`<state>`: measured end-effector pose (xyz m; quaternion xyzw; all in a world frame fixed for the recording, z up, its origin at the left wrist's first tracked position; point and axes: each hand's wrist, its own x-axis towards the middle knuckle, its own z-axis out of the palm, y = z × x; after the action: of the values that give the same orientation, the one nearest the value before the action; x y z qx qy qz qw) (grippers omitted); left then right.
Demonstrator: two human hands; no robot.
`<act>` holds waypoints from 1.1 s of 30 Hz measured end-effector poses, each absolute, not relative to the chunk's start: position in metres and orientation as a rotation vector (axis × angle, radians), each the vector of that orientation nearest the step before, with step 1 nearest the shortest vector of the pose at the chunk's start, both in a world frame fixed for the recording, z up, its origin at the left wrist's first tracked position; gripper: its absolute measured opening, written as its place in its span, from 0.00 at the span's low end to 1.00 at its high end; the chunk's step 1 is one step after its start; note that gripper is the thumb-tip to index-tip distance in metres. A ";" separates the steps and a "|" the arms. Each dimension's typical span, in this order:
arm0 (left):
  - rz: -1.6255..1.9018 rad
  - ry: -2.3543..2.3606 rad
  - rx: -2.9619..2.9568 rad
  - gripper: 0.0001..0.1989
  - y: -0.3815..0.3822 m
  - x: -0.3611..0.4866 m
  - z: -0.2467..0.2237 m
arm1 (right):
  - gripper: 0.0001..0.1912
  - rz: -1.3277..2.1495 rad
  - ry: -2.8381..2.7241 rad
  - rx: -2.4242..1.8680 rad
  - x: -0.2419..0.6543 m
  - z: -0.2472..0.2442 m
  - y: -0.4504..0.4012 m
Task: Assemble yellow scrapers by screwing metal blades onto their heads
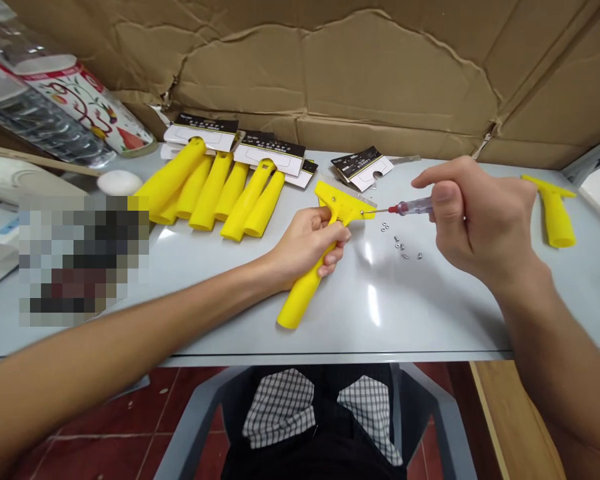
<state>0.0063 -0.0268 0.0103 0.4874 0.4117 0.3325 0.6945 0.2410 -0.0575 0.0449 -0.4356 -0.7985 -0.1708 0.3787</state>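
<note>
My left hand (pixel 310 243) is wrapped round the neck of a yellow scraper (pixel 303 297), its hollow handle end pointing down toward the table's front edge. A metal blade strip (pixel 367 199) shows along the top of the scraper's wide head. In my right hand (pixel 473 223) is a screwdriver (pixel 413 207) with a clear handle and a red collar. Its tip meets a small screw at the right end of the scraper head. Several loose small screws and nuts (pixel 400 247) lie on the table just below the screwdriver.
Several yellow scrapers (pixel 210 200) with black-and-white cards (pixel 270 155) lie at the back left. More cards (pixel 363 167) rest behind my hands. Another yellow scraper (pixel 557 213) lies far right. Bottles (pixel 87 107) stand at the left, against cardboard (pixel 330 73). A pixelated patch hides something at left.
</note>
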 end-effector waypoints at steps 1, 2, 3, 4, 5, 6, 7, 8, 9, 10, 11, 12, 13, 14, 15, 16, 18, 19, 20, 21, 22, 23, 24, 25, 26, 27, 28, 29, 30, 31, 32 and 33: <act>0.741 0.919 1.088 0.09 -0.027 0.006 0.010 | 0.16 -0.428 -2.031 -1.141 0.241 0.045 -0.058; 0.742 0.920 1.084 0.09 -0.026 0.006 0.010 | 0.15 -0.418 -2.028 -1.152 0.240 0.044 -0.059; 0.743 0.922 1.078 0.09 -0.026 0.006 0.010 | 0.14 -0.406 -2.029 -1.144 0.240 0.044 -0.059; 0.742 0.924 1.072 0.10 -0.026 0.006 0.009 | 0.13 -0.391 -2.035 -1.122 0.239 0.044 -0.060; 0.739 0.924 1.067 0.10 -0.026 0.006 0.009 | 0.13 -0.370 -2.046 -1.096 0.238 0.043 -0.061; 0.736 0.924 1.064 0.10 -0.026 0.006 0.009 | 0.13 -0.348 -2.055 -1.059 0.238 0.042 -0.061; 0.733 0.925 1.062 0.11 -0.026 0.006 0.010 | 0.14 -0.317 -2.069 -1.035 0.237 0.042 -0.062; 0.732 0.925 1.062 0.11 -0.026 0.006 0.010 | 0.14 -0.280 -2.085 -1.030 0.237 0.041 -0.062; 0.731 0.927 1.062 0.11 -0.026 0.007 0.010 | 0.14 -0.244 -2.101 -1.042 0.237 0.040 -0.062; 0.732 0.930 1.060 0.11 -0.027 0.007 0.011 | 0.12 -0.222 -2.108 -1.055 0.237 0.039 -0.062; 0.735 0.934 1.054 0.11 -0.027 0.007 0.011 | 0.09 -0.205 -2.116 -1.079 0.238 0.039 -0.061; 0.741 0.937 1.044 0.11 -0.027 0.007 0.011 | 0.05 -0.204 -2.117 -1.100 0.237 0.039 -0.059; 0.751 0.940 1.029 0.11 -0.027 0.008 0.012 | 0.02 -0.218 -2.111 -1.116 0.237 0.040 -0.056; 0.767 0.942 1.011 0.11 -0.027 0.008 0.012 | 0.03 -0.246 -2.105 -1.124 0.235 0.042 -0.052; 0.783 0.945 0.990 0.11 -0.027 0.009 0.012 | 0.06 -0.287 -2.098 -1.134 0.233 0.045 -0.047; 0.798 0.947 0.968 0.11 -0.027 0.009 0.013 | 0.09 -0.334 -2.095 -1.151 0.229 0.049 -0.042; 0.812 0.950 0.932 0.11 -0.026 0.010 0.013 | 0.13 -0.435 -2.109 -1.214 0.216 0.060 -0.032; 0.809 0.949 0.918 0.11 -0.026 0.010 0.013 | 0.14 -0.480 -2.127 -1.257 0.209 0.065 -0.028; 0.807 0.946 0.906 0.11 -0.026 0.010 0.013 | 0.15 -0.522 -2.148 -1.297 0.201 0.070 -0.026; 0.810 0.939 0.894 0.10 -0.025 0.010 0.012 | 0.16 -0.565 -2.157 -1.322 0.194 0.073 -0.024; 0.822 0.928 0.881 0.10 -0.024 0.010 0.012 | 0.17 -0.594 -2.170 -1.331 0.188 0.074 -0.023; 0.836 0.914 0.866 0.09 -0.024 0.010 0.011 | 0.19 -0.610 -2.159 -1.321 0.184 0.072 -0.024; 0.853 0.899 0.852 0.09 -0.023 0.010 0.010 | 0.21 -0.624 -2.121 -1.285 0.182 0.067 -0.024; 0.865 0.887 0.839 0.08 -0.023 0.009 0.010 | 0.22 -0.607 -2.094 -1.260 0.182 0.060 -0.026; 0.869 0.878 0.831 0.08 -0.022 0.009 0.009 | 0.23 -0.607 -2.023 -1.204 0.183 0.052 -0.027; 0.864 0.874 0.828 0.08 -0.022 0.008 0.009 | 0.21 -0.560 -2.033 -1.196 0.186 0.043 -0.027; 0.858 0.873 0.828 0.09 -0.022 0.008 0.008 | 0.19 -0.556 -1.978 -1.184 0.188 0.035 -0.027; 0.856 0.872 0.830 0.09 -0.022 0.007 0.008 | 0.18 -0.553 -1.921 -1.170 0.191 0.028 -0.027; 0.857 0.867 0.836 0.09 -0.022 0.007 0.007 | 0.17 -0.545 -1.863 -1.153 0.194 0.022 -0.025; 0.861 0.857 0.843 0.09 -0.023 0.007 0.006 | 0.17 -0.539 -1.793 -1.118 0.196 0.019 -0.024; 0.867 0.846 0.851 0.09 -0.023 0.007 0.006 | 0.17 -0.519 -1.738 -1.083 0.197 0.018 -0.023; 0.871 0.835 0.862 0.09 -0.023 0.007 0.006 | 0.18 -0.493 -1.695 -1.058 0.198 0.018 -0.021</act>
<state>0.0067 -0.0233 0.0055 0.3924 0.3801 0.3966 0.7377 0.1981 -0.0214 0.0181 -0.4405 -0.7056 -0.2051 0.5158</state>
